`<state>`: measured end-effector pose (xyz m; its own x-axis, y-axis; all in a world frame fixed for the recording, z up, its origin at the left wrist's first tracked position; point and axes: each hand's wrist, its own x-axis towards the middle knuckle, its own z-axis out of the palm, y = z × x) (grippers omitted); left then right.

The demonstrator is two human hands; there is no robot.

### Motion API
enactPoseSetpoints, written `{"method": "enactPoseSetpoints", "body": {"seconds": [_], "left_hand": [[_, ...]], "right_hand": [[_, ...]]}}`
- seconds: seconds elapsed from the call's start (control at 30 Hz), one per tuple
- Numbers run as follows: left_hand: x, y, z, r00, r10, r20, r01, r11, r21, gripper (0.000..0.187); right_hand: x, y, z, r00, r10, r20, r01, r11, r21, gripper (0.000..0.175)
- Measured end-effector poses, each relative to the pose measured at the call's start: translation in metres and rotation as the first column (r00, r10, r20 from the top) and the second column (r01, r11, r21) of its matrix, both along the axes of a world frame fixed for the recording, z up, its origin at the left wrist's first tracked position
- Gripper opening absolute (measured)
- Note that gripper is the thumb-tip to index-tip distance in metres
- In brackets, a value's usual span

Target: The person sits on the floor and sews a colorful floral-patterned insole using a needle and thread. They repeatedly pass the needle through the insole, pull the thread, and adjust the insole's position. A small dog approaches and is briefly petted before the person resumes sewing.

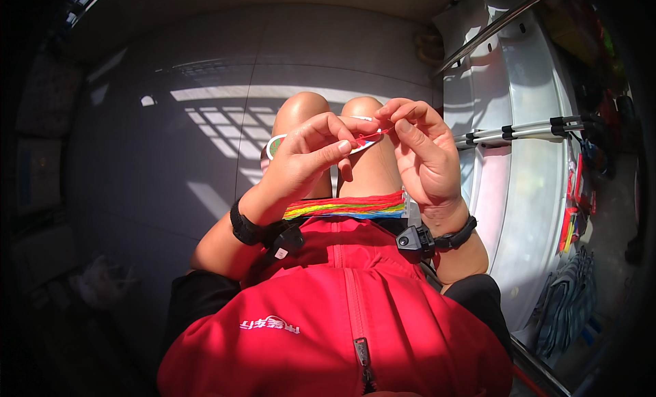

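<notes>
My left hand (315, 153) pinches a red thread (378, 134) between thumb and fingers, above my lap. The fingertips of my right hand (425, 151) hold the same thread's other side, so a short length spans both hands. Beneath my hands, a flat white-rimmed piece (277, 144) with coloured patches rests across my thighs. My left hand and the thread partly cover it, and I cannot tell exactly what it is. Closer to my waist lies a bundle of embroidery-like threads (348, 206) in red, yellow, green and blue, with a clear notched plastic strip (408, 204) at its right end.
White shelf panels (533, 176) with metal tubes (512, 133) stand close on my right. Folded checked fabric (569, 299) is beyond them. Brown footwear (429, 48) sits on the tiled floor (154, 166) ahead. Black straps (245, 223) with small devices circle my wrists.
</notes>
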<state>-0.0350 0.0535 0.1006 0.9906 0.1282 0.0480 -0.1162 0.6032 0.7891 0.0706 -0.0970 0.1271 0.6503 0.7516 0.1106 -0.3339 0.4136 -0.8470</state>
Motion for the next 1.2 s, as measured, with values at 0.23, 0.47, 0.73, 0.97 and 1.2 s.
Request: {"method": "enactPoseSetpoints", "body": {"seconds": [0.23,0.47,0.73,0.97,1.2], "left_hand": [[-0.004,0.01,-0.002,0.979,-0.196,-0.057,0.197,0.98,0.017,0.011],[-0.011,0.018,-0.012,0.99,-0.096,-0.108,0.121,0.957,0.263,0.011],[-0.032,0.033,-0.027,0.981,-0.042,-0.188,0.09,0.963,0.254,0.011],[-0.041,0.044,-0.028,0.977,0.006,-0.215,0.045,0.971,0.235,0.01],[-0.068,0.103,-0.032,0.936,0.133,-0.326,0.021,0.903,0.429,0.015]], "right_hand": [[0.01,-0.005,0.003,0.982,-0.189,0.01,0.187,0.977,0.1,0.008],[0.013,-0.016,0.012,0.993,-0.093,-0.073,0.105,0.978,0.178,0.01],[0.034,-0.046,0.022,0.978,-0.207,-0.027,0.209,0.962,0.177,0.012],[0.042,-0.053,0.033,0.963,-0.251,-0.095,0.268,0.918,0.293,0.011],[0.075,-0.085,0.043,0.87,-0.429,0.243,0.4,0.902,0.162,0.01]]}}
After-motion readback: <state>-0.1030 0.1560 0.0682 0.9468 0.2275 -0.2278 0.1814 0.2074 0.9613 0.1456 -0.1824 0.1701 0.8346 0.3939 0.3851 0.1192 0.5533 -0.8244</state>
